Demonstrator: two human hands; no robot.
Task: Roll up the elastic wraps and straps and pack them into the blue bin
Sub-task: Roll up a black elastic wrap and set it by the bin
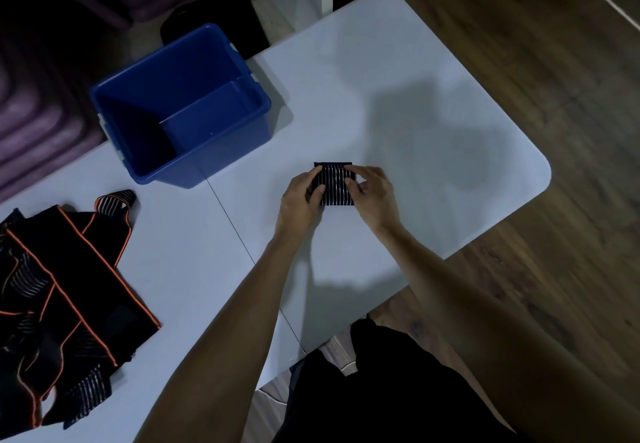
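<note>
A pale tabletop (398, 103) with rounded corners is filling most of the head view, standing over a dark wood-plank floor (540, 61) that is showing along the right side. A seam is running diagonally across the tabletop's surface. Toward the far left, a blue bin (242, 134) is sitting upright on the tabletop, its mouth facing up and its interior showing only blue walls and base. At the near left edge, a heap of unrolled straps (59, 290), black with orange edging and patches of pale striping, is lying spread and overlapping on the tabletop, well apart from the bin. Near the middle of the tabletop, a rolled wrap (333, 179), black with fine pale stripes, is resting on the surface, to the right of the bin and separate from it. The left hand (302, 198) is gripping the wrap's left end, fingers curled over its top. The right hand (372, 190) is pinching the wrap's right end, fingertips bent onto its top edge and thumb at its near side. Both forearms are reaching in bare from the lower edge.
</note>
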